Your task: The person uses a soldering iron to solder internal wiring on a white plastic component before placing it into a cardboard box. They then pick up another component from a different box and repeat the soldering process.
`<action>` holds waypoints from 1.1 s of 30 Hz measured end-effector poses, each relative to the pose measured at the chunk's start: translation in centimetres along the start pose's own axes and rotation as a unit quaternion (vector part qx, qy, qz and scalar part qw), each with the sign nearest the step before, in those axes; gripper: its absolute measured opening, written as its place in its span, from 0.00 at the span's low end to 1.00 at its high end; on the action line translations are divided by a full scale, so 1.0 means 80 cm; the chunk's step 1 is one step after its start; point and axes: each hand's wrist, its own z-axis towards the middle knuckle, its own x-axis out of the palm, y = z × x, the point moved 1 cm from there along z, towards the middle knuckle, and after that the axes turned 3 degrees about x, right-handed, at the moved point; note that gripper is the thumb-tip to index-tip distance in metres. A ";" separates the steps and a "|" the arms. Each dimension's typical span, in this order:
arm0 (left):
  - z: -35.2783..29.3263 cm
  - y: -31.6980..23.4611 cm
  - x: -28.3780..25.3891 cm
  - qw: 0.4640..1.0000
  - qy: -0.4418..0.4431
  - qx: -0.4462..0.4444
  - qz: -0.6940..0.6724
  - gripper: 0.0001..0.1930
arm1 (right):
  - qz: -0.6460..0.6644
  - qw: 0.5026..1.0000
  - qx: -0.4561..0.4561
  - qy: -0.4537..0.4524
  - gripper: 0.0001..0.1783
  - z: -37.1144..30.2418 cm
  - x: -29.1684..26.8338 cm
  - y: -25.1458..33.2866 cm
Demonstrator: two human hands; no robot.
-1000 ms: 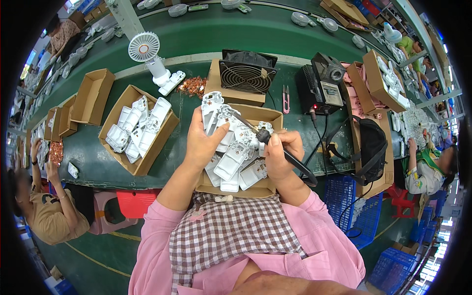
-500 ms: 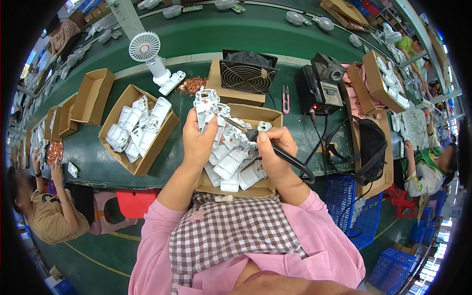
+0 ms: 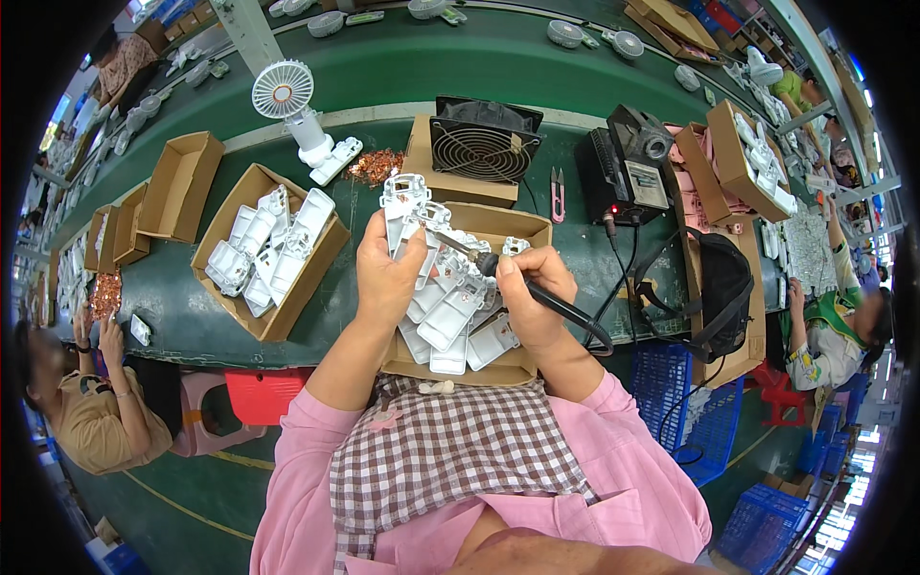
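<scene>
My left hand (image 3: 386, 273) is closed around a white plastic fan housing (image 3: 404, 196), raised over the near cardboard box. In my right hand (image 3: 537, 297) is a soldering iron (image 3: 486, 262) with a black handle and cord. Its metal tip points left and reaches the housing near my left thumb; whether it touches, I cannot make out. Under both hands the cardboard box (image 3: 525, 367) holds a pile of white plastic housings (image 3: 450, 321). Beyond them lies a heap of small copper-coloured parts (image 3: 376, 167).
A second box (image 3: 278, 326) of white housings stands left, beside an upright white fan (image 3: 285, 91). Farther back are a black cooling fan (image 3: 484, 144), small snips (image 3: 557, 196) and a black soldering station (image 3: 623, 168). A black bag (image 3: 724, 292) hangs right. Co-workers sit at both sides.
The soldering iron and my right hand have shifted very slightly left. Fans on the far green conveyor have moved a little to the left. My left hand keeps its hold.
</scene>
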 end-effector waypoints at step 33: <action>-0.003 -0.005 0.005 1.000 0.019 -0.003 0.012 0.10 | 0.024 1.000 0.015 0.001 0.07 -0.002 -0.002 -0.007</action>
